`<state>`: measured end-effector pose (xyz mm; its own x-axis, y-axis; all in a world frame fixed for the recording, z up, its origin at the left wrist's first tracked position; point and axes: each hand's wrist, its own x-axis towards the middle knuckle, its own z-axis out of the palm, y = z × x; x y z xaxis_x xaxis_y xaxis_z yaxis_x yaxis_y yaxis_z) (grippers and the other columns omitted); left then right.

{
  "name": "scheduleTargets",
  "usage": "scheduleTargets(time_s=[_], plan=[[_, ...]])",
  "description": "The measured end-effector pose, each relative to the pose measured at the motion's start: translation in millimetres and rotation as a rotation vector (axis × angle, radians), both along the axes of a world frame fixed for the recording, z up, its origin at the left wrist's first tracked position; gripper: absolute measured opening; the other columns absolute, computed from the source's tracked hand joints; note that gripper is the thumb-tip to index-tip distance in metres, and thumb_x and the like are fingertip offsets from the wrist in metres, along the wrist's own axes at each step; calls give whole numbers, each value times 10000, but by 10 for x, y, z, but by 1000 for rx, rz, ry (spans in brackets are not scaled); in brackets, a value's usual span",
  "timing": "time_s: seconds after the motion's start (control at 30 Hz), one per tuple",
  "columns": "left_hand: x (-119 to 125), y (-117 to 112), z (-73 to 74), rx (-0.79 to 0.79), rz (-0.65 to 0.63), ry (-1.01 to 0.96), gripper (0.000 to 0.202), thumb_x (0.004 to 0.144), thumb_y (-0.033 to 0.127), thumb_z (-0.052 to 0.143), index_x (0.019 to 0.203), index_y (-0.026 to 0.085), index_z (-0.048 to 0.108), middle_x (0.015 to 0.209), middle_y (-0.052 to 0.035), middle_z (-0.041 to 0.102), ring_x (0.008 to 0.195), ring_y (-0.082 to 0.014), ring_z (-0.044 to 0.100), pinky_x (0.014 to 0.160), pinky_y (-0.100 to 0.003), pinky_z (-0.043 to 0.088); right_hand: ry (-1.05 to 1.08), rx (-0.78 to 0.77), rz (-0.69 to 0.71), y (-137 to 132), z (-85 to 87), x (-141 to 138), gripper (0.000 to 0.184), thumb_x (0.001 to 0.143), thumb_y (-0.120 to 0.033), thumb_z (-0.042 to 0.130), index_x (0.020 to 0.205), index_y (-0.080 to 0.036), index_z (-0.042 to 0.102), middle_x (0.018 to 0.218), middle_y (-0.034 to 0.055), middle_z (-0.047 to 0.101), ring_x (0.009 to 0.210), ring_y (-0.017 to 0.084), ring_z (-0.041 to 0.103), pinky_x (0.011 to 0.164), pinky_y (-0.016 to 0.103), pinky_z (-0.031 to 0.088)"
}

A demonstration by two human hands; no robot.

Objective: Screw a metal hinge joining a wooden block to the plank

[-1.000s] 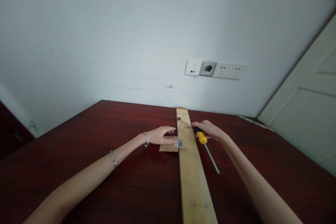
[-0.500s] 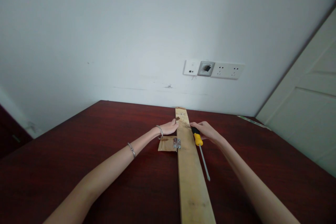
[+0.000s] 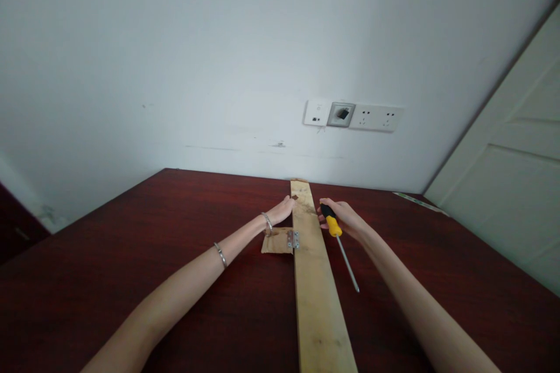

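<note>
A long pale wooden plank [image 3: 315, 280] lies lengthwise on the dark red table [image 3: 184, 268]. A small metal hinge [image 3: 293, 239] joins it to a short wooden piece [image 3: 275, 242] on its left. My left hand [image 3: 282, 210] rests against the plank's left edge just beyond the hinge, fingers stretched out. My right hand [image 3: 345, 217] is closed round the yellow and black handle of a screwdriver [image 3: 340, 245], whose shaft points back toward me beside the plank's right edge.
A white wall stands behind the table with a row of sockets [image 3: 354, 116]. A white door [image 3: 507, 186] is at the right. A thin strip [image 3: 420, 203] lies at the table's far right edge.
My left hand has moved from over the small piece and hinge up to the plank's left edge. The right hand has shifted slightly, swinging the screwdriver shaft.
</note>
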<state>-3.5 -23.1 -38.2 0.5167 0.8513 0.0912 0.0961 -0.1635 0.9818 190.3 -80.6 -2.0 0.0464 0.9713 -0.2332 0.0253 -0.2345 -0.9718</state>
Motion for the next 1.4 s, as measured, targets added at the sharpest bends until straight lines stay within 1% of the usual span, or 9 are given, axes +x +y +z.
scheduleTargets(time_s=[0.13, 0.27, 0.5, 0.77, 0.9, 1.0, 1.13, 1.27, 1.4], plan=[[17, -41, 90, -135, 36, -77, 263, 853, 279, 447, 948, 121, 635, 956, -85, 718, 1051, -239, 599, 993, -357, 381, 38, -19, -8, -24, 47, -23, 250, 824, -344, 594, 756, -104, 601, 581, 55, 627, 506, 137, 611, 475, 252, 567], [-3, -77, 175, -252, 83, -160, 187, 831, 269, 484, 877, 144, 614, 825, -69, 713, 894, -192, 651, 897, -303, 440, 56, -22, -13, -38, 94, -39, 244, 815, -349, 613, 755, -112, 605, 579, 55, 635, 507, 143, 615, 475, 255, 568], [-46, -54, 232, -410, 173, -282, 125, 849, 230, 495, 773, 141, 540, 611, -56, 631, 580, -145, 628, 637, -254, 495, 74, 1, -37, -53, 180, -38, 241, 825, -339, 611, 752, -109, 605, 619, 52, 637, 515, 130, 609, 486, 252, 575], [-15, -61, 249, -373, 273, -479, 205, 756, 93, 697, 621, 95, 542, 670, -95, 661, 681, -156, 663, 754, -302, 532, 86, 50, -49, -81, 268, -53, 231, 840, -303, 594, 753, -90, 615, 649, 67, 644, 520, 125, 608, 481, 256, 582], [-5, -35, 218, -365, 312, -496, 252, 683, 42, 750, 546, 91, 545, 613, -64, 651, 619, -126, 643, 732, -287, 536, 90, 61, -44, -107, 305, -93, 234, 838, -309, 595, 748, -95, 617, 658, 69, 645, 535, 130, 614, 482, 258, 584], [-9, -18, 209, -373, 324, -479, 184, 631, -15, 753, 575, 77, 603, 614, -59, 663, 589, -121, 634, 720, -282, 539, 98, 75, -30, -119, 321, -119, 230, 827, -320, 613, 750, -104, 613, 682, 68, 645, 553, 131, 618, 491, 259, 587], [-36, -27, 219, -383, 312, -452, 145, 602, -50, 737, 681, 58, 681, 690, -86, 700, 642, -153, 661, 753, -304, 546, 105, 85, -22, -124, 337, -140, 239, 823, -346, 617, 758, -117, 610, 680, 65, 645, 568, 137, 621, 514, 264, 592], [-77, -44, 233, -384, 294, -430, 176, 611, -24, 746, 752, 73, 705, 721, -87, 714, 658, -169, 673, 782, -338, 553, 110, 99, -22, -134, 363, -156, 234, 837, -338, 597, 755, -121, 624, 681, 52, 639, 557, 124, 600, 517, 268, 596], [-101, -61, 252, -383, 259, -420, 193, 650, -2, 731, 822, 84, 719, 785, -100, 726, 671, -182, 681, 748, -344, 562, 119, 114, -22, -162, 402, -168, 228, 835, -329, 602, 762, -114, 632, 700, 55, 635, 560, 115, 583, 509, 253, 591]])
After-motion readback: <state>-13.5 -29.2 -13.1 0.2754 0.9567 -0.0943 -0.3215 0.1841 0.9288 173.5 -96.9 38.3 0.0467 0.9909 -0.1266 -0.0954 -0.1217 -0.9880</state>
